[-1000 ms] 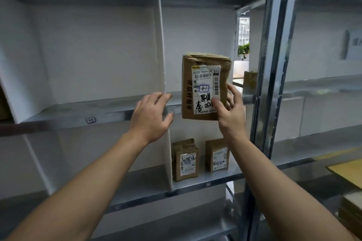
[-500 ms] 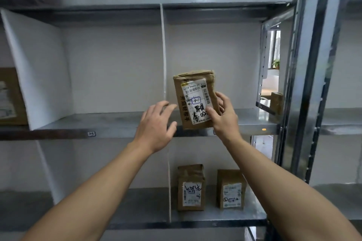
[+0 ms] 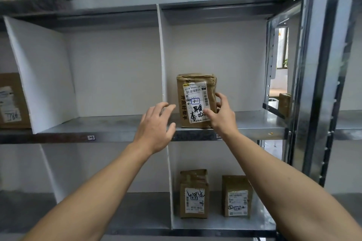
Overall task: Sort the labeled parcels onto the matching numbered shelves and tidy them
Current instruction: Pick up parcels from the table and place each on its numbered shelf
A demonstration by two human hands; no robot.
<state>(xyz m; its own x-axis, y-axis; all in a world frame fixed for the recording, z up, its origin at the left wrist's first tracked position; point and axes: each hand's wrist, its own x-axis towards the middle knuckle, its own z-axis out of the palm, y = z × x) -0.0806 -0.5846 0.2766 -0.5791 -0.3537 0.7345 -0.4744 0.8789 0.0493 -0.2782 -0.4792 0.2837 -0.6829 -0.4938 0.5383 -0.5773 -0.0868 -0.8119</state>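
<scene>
Upright labeled parcel (image 3: 195,101) on metal shelf (image 3: 254,122), right grip (image 3: 221,117) clasping its 3 o'clock edge, left grip (image 3: 154,125) spread open at its 9 o'clock

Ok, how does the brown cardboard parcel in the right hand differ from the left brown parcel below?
The right hand holds the upper parcel; the lower parcel stands untouched. The upper parcel's label covers most of its front; the lower parcel's, only the bottom half. Both stand upright.
</scene>
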